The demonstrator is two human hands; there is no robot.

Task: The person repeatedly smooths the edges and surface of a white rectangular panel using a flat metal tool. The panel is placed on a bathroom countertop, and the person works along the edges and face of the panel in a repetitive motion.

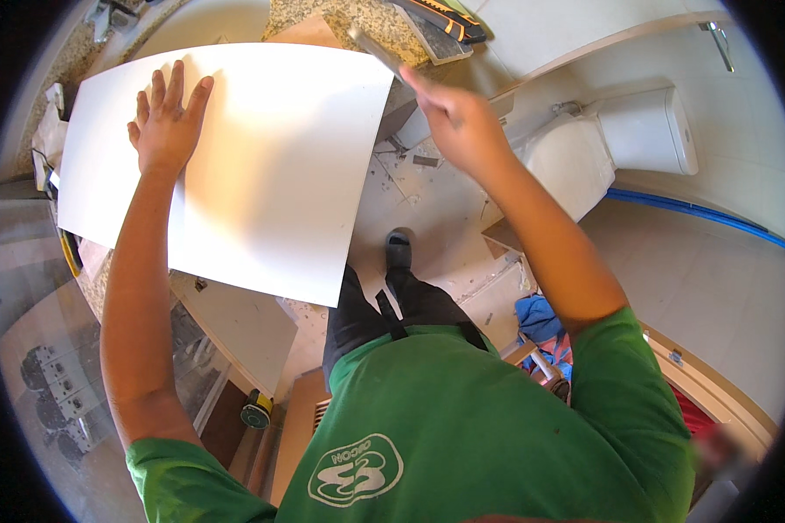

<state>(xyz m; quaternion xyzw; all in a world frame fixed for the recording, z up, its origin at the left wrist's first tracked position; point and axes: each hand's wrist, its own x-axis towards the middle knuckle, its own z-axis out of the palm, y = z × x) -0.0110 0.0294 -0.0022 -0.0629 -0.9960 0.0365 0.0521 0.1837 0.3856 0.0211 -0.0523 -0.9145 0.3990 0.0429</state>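
Observation:
A large white board [270,174] lies across a speckled stone counter [301,22]. My left hand [167,131] presses flat on its upper left part, fingers spread. Past the board's right edge, my right hand [458,126] is closed round a flat, narrow grey tool [377,54]. The tool points up and left, near the board's upper right corner; motion blurs it, and its exact kind is unclear.
An orange-and-black tool [445,17] rests at the top on a grey slab [432,39]. A white toilet [576,157] stands to the right. Debris [425,160] litters the floor. Blue cloth [539,318] lies near my right side. A blue strip [698,212] runs along the right wall.

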